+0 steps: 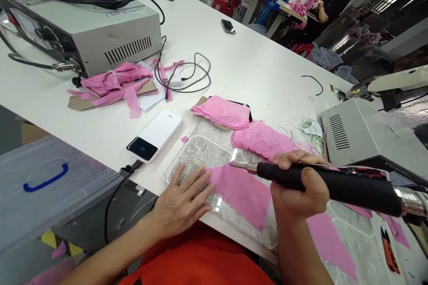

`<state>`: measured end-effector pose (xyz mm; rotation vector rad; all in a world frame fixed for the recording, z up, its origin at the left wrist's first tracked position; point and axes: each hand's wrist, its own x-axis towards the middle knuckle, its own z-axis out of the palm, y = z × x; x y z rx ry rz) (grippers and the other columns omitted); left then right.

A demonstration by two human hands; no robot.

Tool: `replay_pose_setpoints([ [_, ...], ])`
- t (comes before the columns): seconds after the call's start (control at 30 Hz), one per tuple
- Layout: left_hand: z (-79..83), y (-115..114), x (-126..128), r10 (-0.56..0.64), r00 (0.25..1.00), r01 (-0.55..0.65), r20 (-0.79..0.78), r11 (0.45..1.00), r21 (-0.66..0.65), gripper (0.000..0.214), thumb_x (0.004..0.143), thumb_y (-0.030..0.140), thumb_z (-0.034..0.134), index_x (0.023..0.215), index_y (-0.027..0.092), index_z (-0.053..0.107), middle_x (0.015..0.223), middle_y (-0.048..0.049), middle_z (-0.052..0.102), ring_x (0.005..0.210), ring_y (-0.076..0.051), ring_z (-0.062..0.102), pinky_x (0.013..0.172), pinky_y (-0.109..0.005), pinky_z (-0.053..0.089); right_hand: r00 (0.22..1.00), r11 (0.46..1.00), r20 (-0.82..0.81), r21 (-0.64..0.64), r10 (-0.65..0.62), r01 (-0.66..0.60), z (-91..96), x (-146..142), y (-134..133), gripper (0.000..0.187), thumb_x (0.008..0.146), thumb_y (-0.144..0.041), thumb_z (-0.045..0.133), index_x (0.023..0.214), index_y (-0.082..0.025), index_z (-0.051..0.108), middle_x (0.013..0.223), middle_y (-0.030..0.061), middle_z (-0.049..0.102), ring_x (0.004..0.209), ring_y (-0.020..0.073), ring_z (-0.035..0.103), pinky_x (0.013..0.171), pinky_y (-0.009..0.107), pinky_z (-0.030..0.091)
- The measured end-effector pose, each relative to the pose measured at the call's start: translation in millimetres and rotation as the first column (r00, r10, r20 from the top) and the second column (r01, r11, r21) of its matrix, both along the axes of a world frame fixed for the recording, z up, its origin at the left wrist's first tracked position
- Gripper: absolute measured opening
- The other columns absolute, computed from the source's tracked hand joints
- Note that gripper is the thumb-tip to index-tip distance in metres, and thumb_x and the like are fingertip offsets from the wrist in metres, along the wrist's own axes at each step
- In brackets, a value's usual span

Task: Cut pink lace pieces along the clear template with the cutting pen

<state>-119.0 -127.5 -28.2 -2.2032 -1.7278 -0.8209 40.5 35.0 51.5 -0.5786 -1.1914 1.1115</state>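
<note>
My left hand (pixel 185 196) lies flat with its fingers spread, their tips at the left edge of a pink fabric piece (pixel 245 196). The fabric rests on a clear plate (pixel 203 151) with a speckled grey look. My right hand (pixel 299 187) is wrapped round an ultrasonic cutter (pixel 344 187) with a thick black handle. Its narrow metal tip points left and meets the fabric's upper edge near my left fingers; whether it touches is hard to tell. Just beyond lie two stacks of pink lace, the left stack (pixel 222 112) and the right stack (pixel 261 139).
A white power bank (pixel 155 136) sits by the table's front edge. Grey control boxes stand at left (pixel 113 31) and right (pixel 364 133). A tied pink lace bundle (pixel 117 80), a looped cable (pixel 200 84), a phone (pixel 228 26) and orange-handled tweezers (pixel 389 251) lie about. A person (pixel 329 9) sits at a sewing machine beyond.
</note>
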Motion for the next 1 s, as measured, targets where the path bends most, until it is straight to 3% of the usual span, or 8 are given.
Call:
replay_pose_setpoints([
  [0.13,0.1,0.4,-0.1,-0.015,0.999,0.014,0.03,1.0,0.01,0.033,0.097,0.031,0.052,0.125,0.016,0.058,0.132,-0.0105,0.061,0.136,-0.027,0.044,0.12,-0.056,0.016,0.998,0.998,-0.028,-0.011,-0.064,0.064,1.5,7.2,5.7,0.006,0.064,-0.022,0.055,0.069,-0.019,0.055,0.068,-0.0029,0.052,0.052,0.0089,0.05,0.053,0.029,0.043],
  [0.83,-0.3,1.3,-2.1,-0.029,0.999,0.029,0.023,0.999,0.018,0.033,0.096,0.031,0.054,0.123,0.015,0.061,0.132,-0.01,0.061,0.138,-0.027,0.041,0.121,-0.055,0.012,0.999,0.999,0.022,-0.029,0.038,-0.038,-6.5,-3.8,-2.6,0.005,0.068,-0.022,0.059,0.072,-0.02,0.057,0.071,-0.0029,0.055,0.054,0.0095,0.052,0.056,0.031,0.047],
  [1.0,-2.0,1.2,-2.4,-0.032,0.999,0.032,0.017,0.999,0.029,0.035,0.095,0.032,0.056,0.126,0.015,0.059,0.131,-0.01,0.062,0.14,-0.026,0.037,0.121,-0.055,0.012,0.997,0.998,-0.037,-0.027,-0.061,0.06,1.0,4.6,7.6,0.006,0.066,-0.02,0.056,0.072,-0.02,0.057,0.069,-0.0028,0.053,0.054,0.0097,0.051,0.055,0.03,0.045],
])
